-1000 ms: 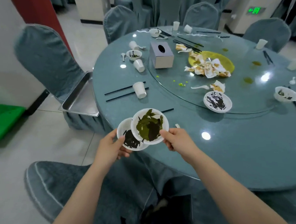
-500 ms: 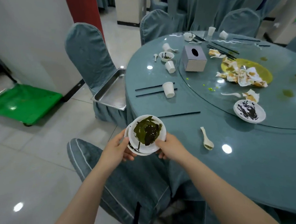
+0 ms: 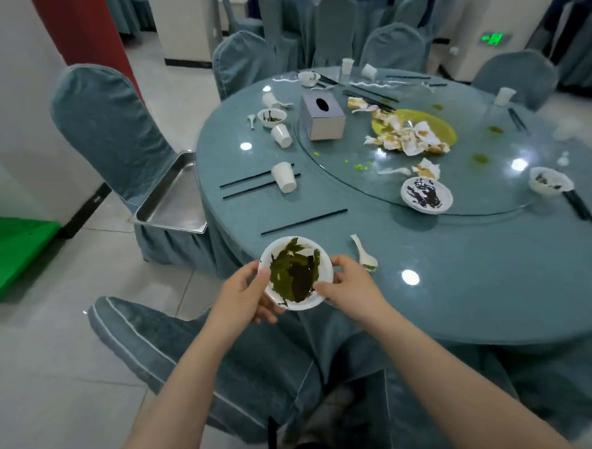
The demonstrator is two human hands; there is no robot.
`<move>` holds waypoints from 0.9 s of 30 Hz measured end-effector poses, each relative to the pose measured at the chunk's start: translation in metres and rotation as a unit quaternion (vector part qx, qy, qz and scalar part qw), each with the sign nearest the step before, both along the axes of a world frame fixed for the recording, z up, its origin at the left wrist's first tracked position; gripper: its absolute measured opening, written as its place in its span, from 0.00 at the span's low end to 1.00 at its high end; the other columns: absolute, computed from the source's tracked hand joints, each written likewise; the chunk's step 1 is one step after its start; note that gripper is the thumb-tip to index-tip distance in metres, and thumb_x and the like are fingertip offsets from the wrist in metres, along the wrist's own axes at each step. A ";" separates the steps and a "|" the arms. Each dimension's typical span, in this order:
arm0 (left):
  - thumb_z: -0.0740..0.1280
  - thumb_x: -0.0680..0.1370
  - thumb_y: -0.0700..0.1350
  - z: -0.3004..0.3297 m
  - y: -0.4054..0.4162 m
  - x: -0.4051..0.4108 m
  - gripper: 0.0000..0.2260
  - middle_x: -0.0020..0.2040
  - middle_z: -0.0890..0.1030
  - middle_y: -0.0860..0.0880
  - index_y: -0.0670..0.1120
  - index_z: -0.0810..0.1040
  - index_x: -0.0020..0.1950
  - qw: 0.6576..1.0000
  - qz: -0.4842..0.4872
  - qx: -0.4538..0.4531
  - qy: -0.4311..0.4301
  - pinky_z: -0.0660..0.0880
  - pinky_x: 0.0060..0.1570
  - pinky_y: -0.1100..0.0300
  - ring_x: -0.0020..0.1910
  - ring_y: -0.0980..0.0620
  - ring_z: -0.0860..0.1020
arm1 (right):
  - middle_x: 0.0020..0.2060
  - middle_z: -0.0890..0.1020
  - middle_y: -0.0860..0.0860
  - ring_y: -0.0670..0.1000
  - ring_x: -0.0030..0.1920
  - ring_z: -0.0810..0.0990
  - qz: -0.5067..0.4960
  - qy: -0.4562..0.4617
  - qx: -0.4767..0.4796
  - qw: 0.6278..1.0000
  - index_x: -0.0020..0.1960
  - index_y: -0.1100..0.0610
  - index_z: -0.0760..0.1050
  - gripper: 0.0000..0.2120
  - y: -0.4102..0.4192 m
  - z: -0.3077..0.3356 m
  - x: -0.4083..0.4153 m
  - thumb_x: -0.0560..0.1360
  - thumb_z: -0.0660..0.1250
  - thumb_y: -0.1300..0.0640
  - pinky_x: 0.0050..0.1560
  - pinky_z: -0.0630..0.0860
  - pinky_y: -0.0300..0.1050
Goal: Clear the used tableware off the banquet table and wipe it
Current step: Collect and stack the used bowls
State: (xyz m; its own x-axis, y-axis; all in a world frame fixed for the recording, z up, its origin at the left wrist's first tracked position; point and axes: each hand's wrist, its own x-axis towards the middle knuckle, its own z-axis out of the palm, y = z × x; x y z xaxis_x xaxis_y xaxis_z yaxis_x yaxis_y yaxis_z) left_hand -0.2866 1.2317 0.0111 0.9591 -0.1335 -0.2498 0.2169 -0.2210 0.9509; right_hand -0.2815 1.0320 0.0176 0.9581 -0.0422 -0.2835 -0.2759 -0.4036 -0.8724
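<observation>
I hold stacked white plates (image 3: 295, 273) smeared with dark green sauce over the near edge of the round teal table (image 3: 462, 284). My left hand (image 3: 240, 296) grips the stack's left rim and my right hand (image 3: 349, 286) grips its right rim. A white spoon (image 3: 364, 253) lies just right of the plates. Further back on the table are a black chopstick (image 3: 304, 221), a tipped paper cup (image 3: 284, 181), a dirty white plate (image 3: 426, 195), a small bowl (image 3: 550, 180) and a yellow plate (image 3: 430, 128) with crumpled napkins.
A steel tray (image 3: 170, 203) rests on the chair (image 3: 111, 131) at the table's left. A silver tissue box (image 3: 322, 117) stands on the glass turntable (image 3: 474, 194). Another chair (image 3: 178, 354) is right in front of me. A green cart (image 3: 11, 249) stands at far left.
The plate in my right hand has slid over the one in my left, so the two are stacked and held by both hands. My view has swung around the table.
</observation>
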 end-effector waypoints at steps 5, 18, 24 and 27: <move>0.62 0.80 0.43 0.011 -0.013 -0.014 0.12 0.34 0.84 0.47 0.59 0.69 0.60 0.999 -0.049 0.016 -0.008 0.73 0.25 0.64 0.28 0.51 0.81 | 0.41 0.84 0.49 0.47 0.40 0.82 -0.080 -0.005 0.006 0.997 0.55 0.44 0.71 0.12 -0.010 0.008 -0.052 0.73 0.69 0.49 0.43 0.80 0.45; 0.62 0.80 0.42 0.032 -0.144 -0.078 0.15 0.32 0.84 0.46 0.53 0.70 0.66 0.978 -0.207 -0.007 -0.009 0.71 0.24 0.68 0.25 0.55 0.79 | 0.33 0.84 0.47 0.41 0.29 0.78 -0.313 -0.057 0.007 0.948 0.48 0.48 0.77 0.06 -0.131 0.037 -0.195 0.79 0.61 0.50 0.29 0.71 0.32; 0.61 0.80 0.41 0.045 -0.257 -0.123 0.14 0.31 0.83 0.45 0.53 0.70 0.64 0.971 -0.239 -0.021 -0.014 0.71 0.23 0.68 0.24 0.55 0.78 | 0.36 0.84 0.48 0.42 0.31 0.79 -0.377 -0.068 0.012 0.924 0.51 0.48 0.78 0.05 -0.230 0.042 -0.281 0.78 0.63 0.54 0.33 0.73 0.33; 0.62 0.80 0.42 0.044 -0.331 -0.166 0.14 0.32 0.84 0.45 0.55 0.70 0.63 0.967 -0.251 -0.037 -0.004 0.71 0.23 0.67 0.24 0.55 0.78 | 0.38 0.85 0.48 0.44 0.33 0.80 -0.406 -0.068 0.011 0.911 0.50 0.48 0.78 0.06 -0.291 0.044 -0.343 0.78 0.64 0.55 0.34 0.75 0.35</move>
